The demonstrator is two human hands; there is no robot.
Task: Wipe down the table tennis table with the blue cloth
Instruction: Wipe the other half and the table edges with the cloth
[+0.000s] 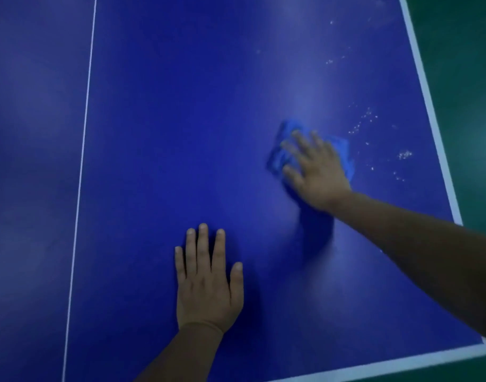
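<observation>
The blue table tennis table fills the view. A crumpled blue cloth lies on its right half, and my right hand presses flat on top of it with fingers spread; the hand is motion-blurred. My left hand rests flat on the table nearer to me, fingers straight, holding nothing. White specks and droplets dot the surface to the right of the cloth, towards the side line.
A thin white centre line runs down the left part of the table. White edge lines mark the right side and the near end. Green floor lies beyond the right edge.
</observation>
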